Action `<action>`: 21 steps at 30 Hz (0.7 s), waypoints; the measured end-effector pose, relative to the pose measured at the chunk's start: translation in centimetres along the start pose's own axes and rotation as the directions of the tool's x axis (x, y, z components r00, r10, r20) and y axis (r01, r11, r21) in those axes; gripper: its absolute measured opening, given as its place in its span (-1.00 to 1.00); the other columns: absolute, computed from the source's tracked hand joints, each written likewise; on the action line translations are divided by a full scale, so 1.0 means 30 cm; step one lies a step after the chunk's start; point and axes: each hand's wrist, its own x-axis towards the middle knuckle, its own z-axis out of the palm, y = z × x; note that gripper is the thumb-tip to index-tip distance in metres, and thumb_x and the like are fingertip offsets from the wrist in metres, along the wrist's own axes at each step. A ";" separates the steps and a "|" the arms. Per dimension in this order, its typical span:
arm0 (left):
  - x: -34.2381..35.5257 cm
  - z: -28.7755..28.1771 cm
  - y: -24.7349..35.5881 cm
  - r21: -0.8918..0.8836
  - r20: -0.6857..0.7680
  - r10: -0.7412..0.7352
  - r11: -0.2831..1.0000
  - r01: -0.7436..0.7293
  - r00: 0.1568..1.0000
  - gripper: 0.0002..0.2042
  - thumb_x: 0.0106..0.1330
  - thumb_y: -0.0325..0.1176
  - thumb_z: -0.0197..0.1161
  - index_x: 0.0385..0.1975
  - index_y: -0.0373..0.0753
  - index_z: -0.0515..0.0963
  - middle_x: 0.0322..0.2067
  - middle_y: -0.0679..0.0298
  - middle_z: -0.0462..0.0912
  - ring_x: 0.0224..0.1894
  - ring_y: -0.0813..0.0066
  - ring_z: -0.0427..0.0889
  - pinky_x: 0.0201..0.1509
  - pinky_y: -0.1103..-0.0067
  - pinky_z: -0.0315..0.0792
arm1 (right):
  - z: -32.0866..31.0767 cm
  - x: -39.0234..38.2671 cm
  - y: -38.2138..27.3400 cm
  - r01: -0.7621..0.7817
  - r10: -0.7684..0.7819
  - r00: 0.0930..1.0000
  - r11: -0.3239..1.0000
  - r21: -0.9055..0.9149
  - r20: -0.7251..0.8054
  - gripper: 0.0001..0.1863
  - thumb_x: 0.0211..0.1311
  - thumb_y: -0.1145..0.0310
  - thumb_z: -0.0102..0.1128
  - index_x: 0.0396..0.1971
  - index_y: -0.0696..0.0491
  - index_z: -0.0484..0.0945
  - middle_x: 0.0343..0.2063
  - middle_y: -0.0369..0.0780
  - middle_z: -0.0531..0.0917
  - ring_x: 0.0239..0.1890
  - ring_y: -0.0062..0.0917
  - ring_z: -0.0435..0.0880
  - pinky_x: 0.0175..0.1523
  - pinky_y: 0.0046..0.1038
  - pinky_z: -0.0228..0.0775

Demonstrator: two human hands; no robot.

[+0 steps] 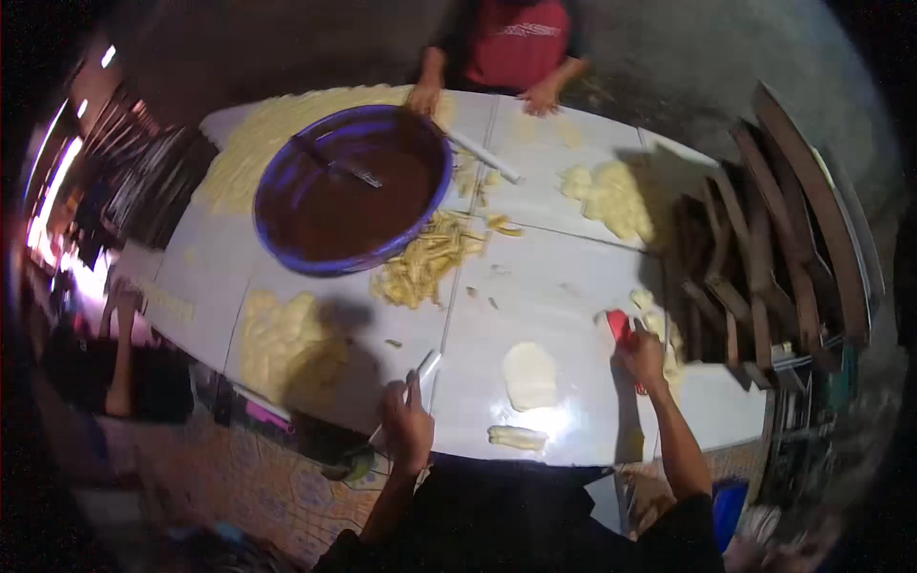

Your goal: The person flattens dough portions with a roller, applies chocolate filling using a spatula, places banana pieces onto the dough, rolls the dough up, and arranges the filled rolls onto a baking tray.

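My left hand (408, 427) is closed around a slim white rolling pin (427, 365) at the table's front edge. My right hand (643, 359) grips a red scraper (618, 325); its exact shape is partly hidden by my fingers. Small pieces of pale dough (671, 336) lie just beside that hand. Between my hands, a flattened oval of dough (530, 376) rests on the white table (544, 286). A rolled-up strip of dough (517, 437) sits nearer to me. Ahead of my left hand is a heap of yellow sliced strips (430, 263).
A big purple basin (272, 244) of brown contents holds a utensil (355, 174). Dough piles lie at left (287, 339) and far right (613, 199). Brown trays (802, 210) lean at right. Across stands a person in red (516, 48), near another white rod (485, 156); another person's arm (121, 353) shows left.
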 end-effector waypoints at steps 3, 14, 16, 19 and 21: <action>-0.072 0.000 -0.068 0.061 -0.073 -0.135 0.988 0.140 0.988 -0.36 0.10 -0.63 0.20 0.29 -0.13 0.44 -0.06 0.04 0.53 0.04 -0.01 0.52 0.10 0.15 0.41 | 0.013 0.008 -0.098 0.028 -0.033 0.993 0.999 0.044 0.112 -0.38 0.08 0.30 0.40 0.17 0.20 0.52 -0.42 -0.04 0.74 -0.33 -0.20 0.77 -0.22 -0.22 0.59; -0.029 -0.008 -0.053 0.159 -0.247 -0.199 0.957 0.242 0.948 -0.48 0.13 -0.49 0.12 0.17 -0.10 0.59 -0.21 0.10 0.57 -0.16 0.05 0.56 0.05 0.14 0.45 | -0.414 0.443 -0.882 0.483 -0.583 0.784 0.789 0.381 0.213 -0.44 0.57 -0.01 -0.12 0.07 0.20 0.59 -0.47 0.07 0.57 -0.29 -0.10 0.67 -0.19 -0.14 0.44; -0.045 0.009 -0.055 0.115 -0.189 -0.257 0.953 0.281 0.948 -0.49 0.15 -0.48 0.12 0.17 -0.13 0.61 -0.25 0.13 0.57 -0.25 0.10 0.54 -0.09 0.21 0.48 | -0.452 0.577 -1.134 0.507 -0.614 0.745 0.776 0.376 0.261 -0.52 0.55 0.03 -0.06 0.13 0.10 0.58 -0.31 0.05 0.62 -0.21 -0.04 0.66 -0.13 -0.08 0.43; -0.037 0.030 -0.068 0.102 -0.274 -0.184 0.970 0.219 0.944 -0.55 0.21 -0.43 0.14 0.14 -0.15 0.63 -0.24 0.15 0.58 -0.26 0.15 0.54 -0.12 0.25 0.46 | -0.329 0.723 -1.406 0.867 -0.888 0.436 0.458 0.198 0.145 -0.63 0.22 0.21 0.30 -0.03 0.06 0.66 -0.14 -0.07 0.65 -0.12 -0.09 0.69 -0.06 -0.08 0.54; -0.015 0.037 -0.080 0.138 -0.332 -0.129 0.973 0.183 0.934 -0.60 0.27 -0.41 0.13 0.11 -0.16 0.63 -0.26 0.19 0.59 -0.26 0.17 0.55 -0.12 0.26 0.46 | -0.171 0.776 -1.559 0.863 -0.844 0.502 0.502 -0.051 0.189 -0.82 0.11 0.40 0.28 -0.28 0.08 0.72 -0.24 -0.04 0.73 -0.18 -0.10 0.77 -0.15 -0.04 0.62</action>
